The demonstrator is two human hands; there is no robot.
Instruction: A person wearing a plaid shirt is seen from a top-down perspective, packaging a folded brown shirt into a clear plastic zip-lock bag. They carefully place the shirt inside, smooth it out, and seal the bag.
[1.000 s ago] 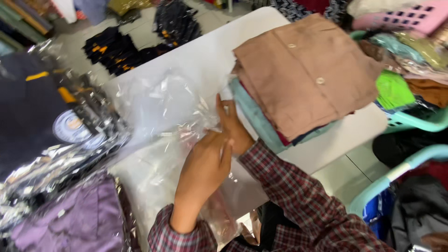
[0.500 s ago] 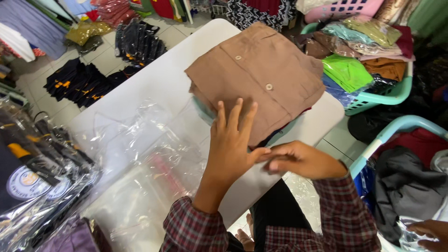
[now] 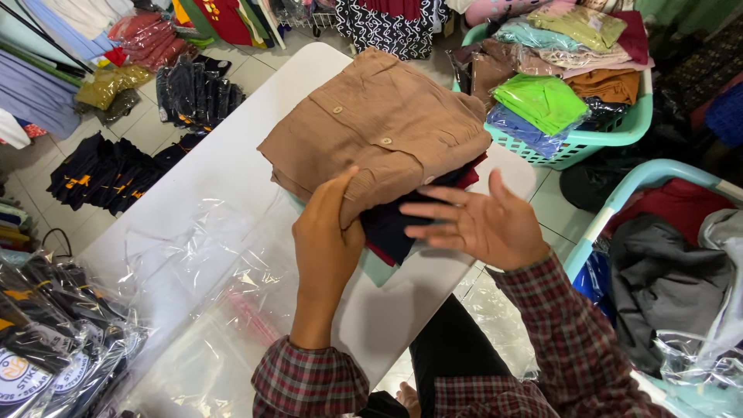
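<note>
While your left hand (image 3: 329, 232) curls over the near edge of the folded brown buttoned shirt (image 3: 379, 135), your right hand (image 3: 480, 224) lies open, flat against the dark garment (image 3: 395, 224) beneath. Both sit mid white table (image 3: 232, 162); clear plastic bags (image 3: 209, 271) crowd its left. Since earlier, the right hand has risen to the stack.
</note>
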